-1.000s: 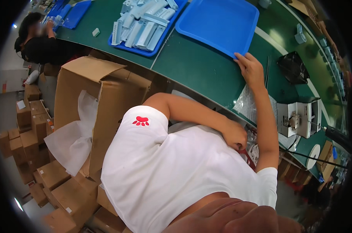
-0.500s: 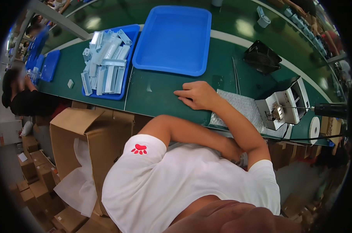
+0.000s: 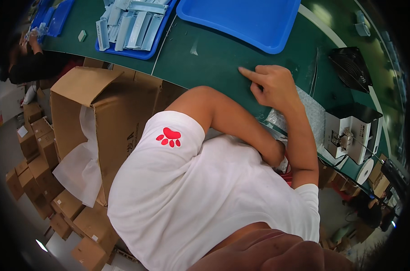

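My right hand (image 3: 275, 86) is over the green tabletop (image 3: 214, 56), index finger stretched out to the left and thumb apart. The other fingers curl, and nothing shows in its grasp. A sheet of bubble wrap (image 3: 311, 108) lies just beside that wrist. Across my front reaches my left forearm, ending with my left hand (image 3: 274, 154) tucked by the right elbow. Its fingers are hidden behind the right arm. Beyond the right hand lies a blue tray (image 3: 250, 22), its visible part bare.
Pale blue plastic parts (image 3: 139, 29) fill a blue bin (image 3: 145, 55) at the far left. A black fan (image 3: 349, 67) and a white-and-black device (image 3: 349, 131) stand right. An open carton (image 3: 123, 131) is left of me. Another person (image 3: 35, 65) works far left.
The view has shifted, so the table, bin and tray sit higher in the picture. My right index finger now points out more plainly. The left hand stays tucked by the right elbow.
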Available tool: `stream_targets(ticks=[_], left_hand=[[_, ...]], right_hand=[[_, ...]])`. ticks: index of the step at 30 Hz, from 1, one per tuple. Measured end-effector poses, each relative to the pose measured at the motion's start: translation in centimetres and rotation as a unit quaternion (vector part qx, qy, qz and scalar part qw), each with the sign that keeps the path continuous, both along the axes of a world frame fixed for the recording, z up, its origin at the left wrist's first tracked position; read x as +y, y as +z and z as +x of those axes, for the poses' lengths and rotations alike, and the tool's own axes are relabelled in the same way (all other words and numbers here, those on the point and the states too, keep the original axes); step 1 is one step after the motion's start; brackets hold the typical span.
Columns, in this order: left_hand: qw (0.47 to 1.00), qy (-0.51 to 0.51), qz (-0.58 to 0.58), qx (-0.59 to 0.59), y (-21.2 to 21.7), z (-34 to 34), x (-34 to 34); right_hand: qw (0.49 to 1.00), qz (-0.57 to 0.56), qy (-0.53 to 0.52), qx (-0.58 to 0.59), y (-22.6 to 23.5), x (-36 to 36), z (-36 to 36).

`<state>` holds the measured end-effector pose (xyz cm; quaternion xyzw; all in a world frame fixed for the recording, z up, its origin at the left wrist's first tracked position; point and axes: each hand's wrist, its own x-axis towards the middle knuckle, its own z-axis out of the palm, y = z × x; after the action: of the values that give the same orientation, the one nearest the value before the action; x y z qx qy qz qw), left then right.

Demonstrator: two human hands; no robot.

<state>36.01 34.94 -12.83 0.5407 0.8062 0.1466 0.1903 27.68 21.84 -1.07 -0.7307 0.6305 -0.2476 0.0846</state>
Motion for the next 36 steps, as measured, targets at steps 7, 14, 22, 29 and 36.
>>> stream_targets(ticks=[7,14,22,29,36], left_hand=[[0.999,0.010,-0.032,-0.008,3.1,0.2,-1.8],[0.997,0.030,-0.057,-0.041,2.2,0.0,-0.4],[0.988,0.147,0.040,-0.012,-2.6,0.6,0.6],[0.967,0.171,0.163,-0.090,-3.4,2.0,-3.8],[0.823,0.404,0.273,-0.292,1.9,5.6,-9.4]], right_hand=[[0.993,0.083,-0.029,0.082,-0.1,0.7,0.5],[0.988,0.109,-0.032,0.108,0.4,2.3,1.0],[0.920,0.084,-0.163,-0.345,4.7,13.9,-0.2],[0.610,0.017,-0.266,-0.747,-8.0,32.3,3.6],[0.295,-0.300,-0.213,-0.882,-15.8,27.1,1.7]])
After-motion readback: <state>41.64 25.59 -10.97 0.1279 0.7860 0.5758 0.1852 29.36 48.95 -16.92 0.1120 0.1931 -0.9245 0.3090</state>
